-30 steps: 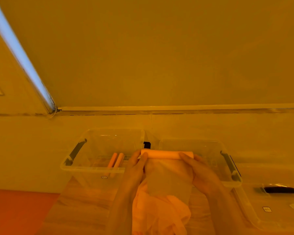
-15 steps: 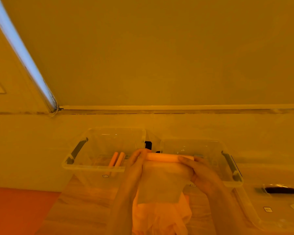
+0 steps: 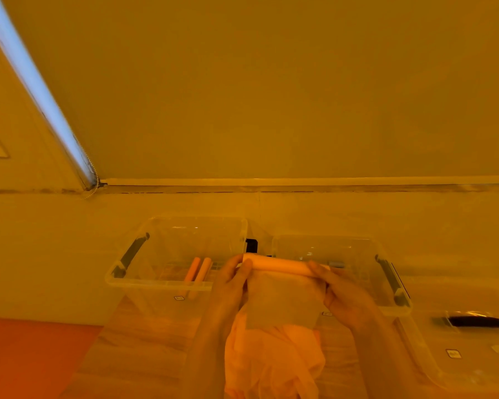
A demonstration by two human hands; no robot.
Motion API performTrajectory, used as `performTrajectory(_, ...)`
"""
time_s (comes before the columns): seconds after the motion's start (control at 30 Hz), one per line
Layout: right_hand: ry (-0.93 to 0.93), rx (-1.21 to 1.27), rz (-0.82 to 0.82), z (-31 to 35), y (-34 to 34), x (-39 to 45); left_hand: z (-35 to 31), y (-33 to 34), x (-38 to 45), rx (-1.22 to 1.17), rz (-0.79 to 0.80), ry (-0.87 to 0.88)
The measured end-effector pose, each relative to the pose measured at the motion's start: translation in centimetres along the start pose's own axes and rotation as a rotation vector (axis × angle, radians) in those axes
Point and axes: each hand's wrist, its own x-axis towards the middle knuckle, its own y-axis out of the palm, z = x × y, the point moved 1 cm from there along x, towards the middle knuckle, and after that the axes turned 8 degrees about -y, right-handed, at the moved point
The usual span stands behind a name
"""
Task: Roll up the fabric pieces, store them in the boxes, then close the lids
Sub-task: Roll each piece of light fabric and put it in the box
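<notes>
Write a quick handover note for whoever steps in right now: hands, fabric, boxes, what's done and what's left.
Left hand and right hand each grip an end of a part-rolled fabric piece, its loose tail hanging toward the fabric pile.
Left box is open and holds two finished rolls.
Right box is open; contents unclear.
A lid lies at the right.
Left: finish this roll, store it, roll the pile, close the lids.

Your head view carries a heavy amber cast, dim overall. The only cool light is the blue-white strip [image 3: 38, 90] upper left, slightly blown out. Glare flecks sit on the clear boxes' rims [image 3: 196, 227]. Detail is soft and grainy; wide-angle bending curves the strip. Shadows are faint.
</notes>
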Motion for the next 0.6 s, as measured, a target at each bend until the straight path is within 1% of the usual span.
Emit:
performTrajectory(0.07, 0.010, -0.091, 0.004, -0.3, -0.2, 0.1, 0.2, -0.3, 0.2, 0.063, -0.038, -0.010)
performTrajectory(0.17, 0.018, -0.244, -0.012, -0.3, 0.0, -0.3, 0.2, -0.7, 0.3, 0.083, -0.081, -0.021)
performTrajectory(0.27, 0.027, -0.322, -0.041, -0.1, 0.1, -0.5, 0.3, -1.1, 0.3, 0.088, -0.058, -0.029)
performTrajectory(0.37, 0.021, -0.311, -0.056, 0.0, 0.1, -0.7, 0.6, -1.4, 0.4, 0.058, 0.009, -0.026)
performTrajectory(0.5, -0.006, -0.303, -0.022, 0.3, 0.5, -1.3, 0.1, -1.2, 0.4, -0.049, -0.008, -0.044)
performTrajectory(0.6, -0.018, -0.307, 0.004, 0.6, 0.6, -1.4, -0.2, -1.1, 0.6, -0.176, -0.020, -0.104)
